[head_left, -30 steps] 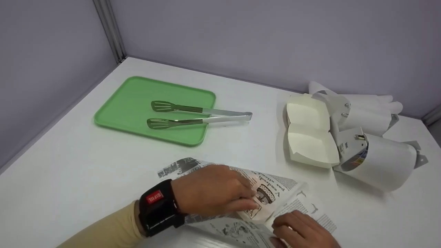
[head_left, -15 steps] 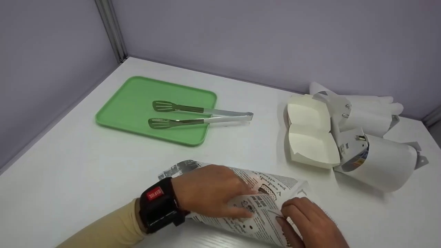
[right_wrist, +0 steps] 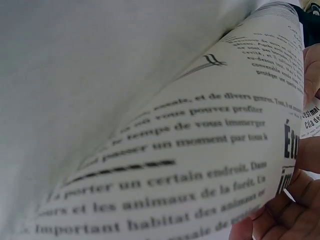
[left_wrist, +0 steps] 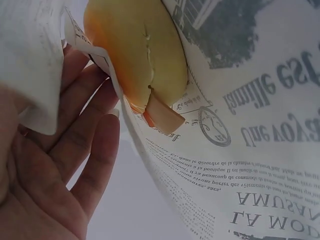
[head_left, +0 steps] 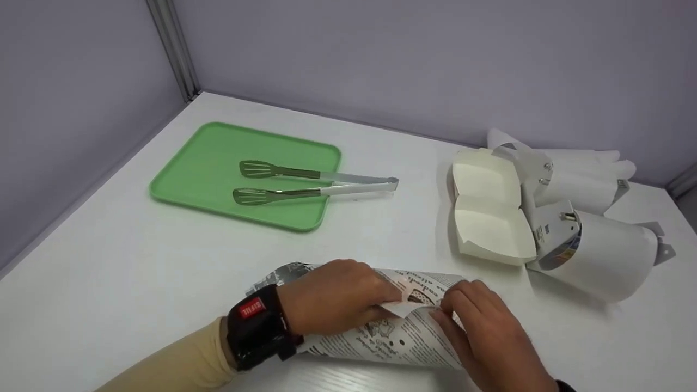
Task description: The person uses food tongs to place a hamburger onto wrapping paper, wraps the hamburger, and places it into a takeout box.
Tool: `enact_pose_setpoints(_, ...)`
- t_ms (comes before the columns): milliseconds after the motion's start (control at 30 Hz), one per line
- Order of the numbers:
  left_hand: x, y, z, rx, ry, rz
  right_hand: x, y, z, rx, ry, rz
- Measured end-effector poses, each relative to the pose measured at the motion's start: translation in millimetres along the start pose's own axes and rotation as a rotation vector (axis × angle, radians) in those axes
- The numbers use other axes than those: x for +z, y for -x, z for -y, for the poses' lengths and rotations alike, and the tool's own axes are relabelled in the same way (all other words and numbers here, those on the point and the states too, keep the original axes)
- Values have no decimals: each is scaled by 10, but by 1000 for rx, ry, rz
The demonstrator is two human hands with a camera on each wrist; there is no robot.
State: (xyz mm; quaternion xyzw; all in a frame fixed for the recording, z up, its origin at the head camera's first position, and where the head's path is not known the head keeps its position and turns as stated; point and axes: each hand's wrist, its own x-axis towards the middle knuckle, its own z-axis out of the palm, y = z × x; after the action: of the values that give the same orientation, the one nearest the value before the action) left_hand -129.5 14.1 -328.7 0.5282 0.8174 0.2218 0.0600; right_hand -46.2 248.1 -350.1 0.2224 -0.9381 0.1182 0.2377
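Observation:
A sheet of newsprint-patterned wrapping paper (head_left: 403, 337) lies folded over into a roll at the front of the table. My left hand (head_left: 335, 299) grips its upper layer from the left, thumb tucked at the folded edge. My right hand (head_left: 490, 326) pinches the same edge at the right end with thumb and fingers. Inside the paper, the left wrist view shows a filled bread roll (left_wrist: 135, 45) with a flat tan piece of filling (left_wrist: 164, 114) poking out. The head view hides the roll under paper and hand. In the right wrist view, printed paper (right_wrist: 200, 150) fills most of the frame.
A green tray (head_left: 201, 169) lies at the back left, with metal tongs (head_left: 359, 188) across its right edge. An opened white clamshell box (head_left: 493, 226) stands at the right, beside two white curled holders (head_left: 610, 256). Walls bound the table behind and at left.
The near side of the paper has been folded up over the middle and its printed outside now faces up. My right hand has moved up and toward the left hand.

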Motion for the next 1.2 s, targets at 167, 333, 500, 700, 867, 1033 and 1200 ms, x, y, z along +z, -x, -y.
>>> enact_pose_setpoints(167, 1, -16, 12, -10, 17, -4, -7, -33, 18, 69, -2, 44)
enact_pose_setpoints(333, -4, -27, 29, -55, 80, -2, -14, -40, 2, 96, -26, 44)
enact_pose_setpoints(500, 5, -34, 62, -81, 167, -6, -36, -41, -25, 49, -85, -62)
enact_pose_setpoints(700, 28, -45, 113, -96, 210, -15, -114, -43, -40, -59, -127, -113)
enact_pose_setpoints(867, 31, -51, 148, -115, 270, -6, -129, -18, -18, -217, -111, -28)
enact_pose_setpoints(1033, 41, -52, 185, -116, 321, -11, -68, 23, 8, -306, -57, 61)
enact_pose_setpoints(1200, 47, -42, 201, -167, 377, -2, -24, 75, 15, -297, 6, 135)
